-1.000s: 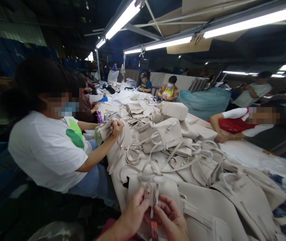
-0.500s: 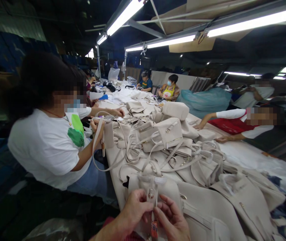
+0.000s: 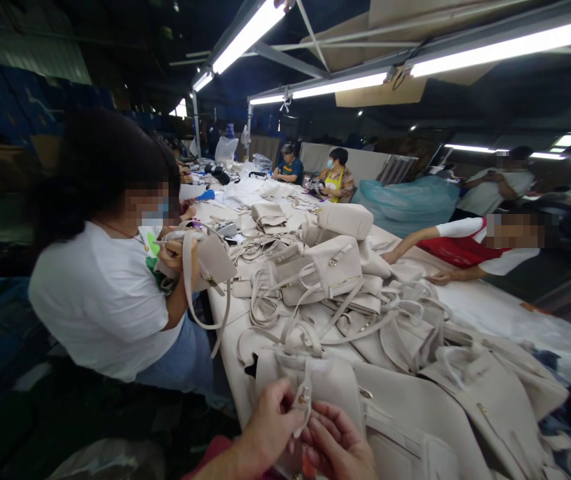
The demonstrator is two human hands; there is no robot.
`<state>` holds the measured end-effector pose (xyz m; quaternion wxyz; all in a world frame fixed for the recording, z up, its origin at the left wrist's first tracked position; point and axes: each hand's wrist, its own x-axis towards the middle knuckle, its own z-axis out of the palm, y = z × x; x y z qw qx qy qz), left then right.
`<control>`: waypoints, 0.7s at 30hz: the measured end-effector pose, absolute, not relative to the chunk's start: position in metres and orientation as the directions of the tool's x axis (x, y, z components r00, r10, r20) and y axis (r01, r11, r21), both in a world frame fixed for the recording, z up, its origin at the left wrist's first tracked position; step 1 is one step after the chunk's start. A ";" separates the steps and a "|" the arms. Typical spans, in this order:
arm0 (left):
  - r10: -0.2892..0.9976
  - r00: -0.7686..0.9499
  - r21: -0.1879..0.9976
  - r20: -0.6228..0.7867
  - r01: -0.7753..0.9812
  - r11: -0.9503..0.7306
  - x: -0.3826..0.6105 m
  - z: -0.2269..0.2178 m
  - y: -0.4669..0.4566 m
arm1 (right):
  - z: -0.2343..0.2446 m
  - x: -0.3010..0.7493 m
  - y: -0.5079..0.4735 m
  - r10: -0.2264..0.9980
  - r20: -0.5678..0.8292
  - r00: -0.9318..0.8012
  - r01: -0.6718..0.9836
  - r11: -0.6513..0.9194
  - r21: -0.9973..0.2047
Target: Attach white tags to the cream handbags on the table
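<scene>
My left hand (image 3: 273, 427) and my right hand (image 3: 338, 443) are at the bottom of the view, close together. Between them they pinch a narrow cream strap (image 3: 305, 407) with a small gold metal fitting (image 3: 303, 399). The strap belongs to a cream faux-leather handbag (image 3: 310, 380) lying on the table just beyond my hands. A small orange tag (image 3: 308, 465) shows below the strap, mostly hidden by my right hand.
A long table (image 3: 228, 363) carries a heap of cream handbags (image 3: 315, 267) with tangled straps. A seated co-worker (image 3: 105, 300) at left holds a bag. Another co-worker's arm (image 3: 410, 237) reaches over the table from the right. Several more people sit beyond.
The orange tag has sunk lower behind my right hand, and the strap now tilts. The co-worker at left has raised a bag, and the co-worker at right has stretched an arm farther across the table.
</scene>
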<state>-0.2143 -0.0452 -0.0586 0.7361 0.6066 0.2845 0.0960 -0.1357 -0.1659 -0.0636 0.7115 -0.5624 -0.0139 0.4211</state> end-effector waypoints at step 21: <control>0.513 0.828 0.974 -0.228 0.203 0.105 -0.215 -0.052 -0.049 | -0.063 -0.134 -0.163 0.671 -0.260 0.694 -0.346 -0.005 -0.938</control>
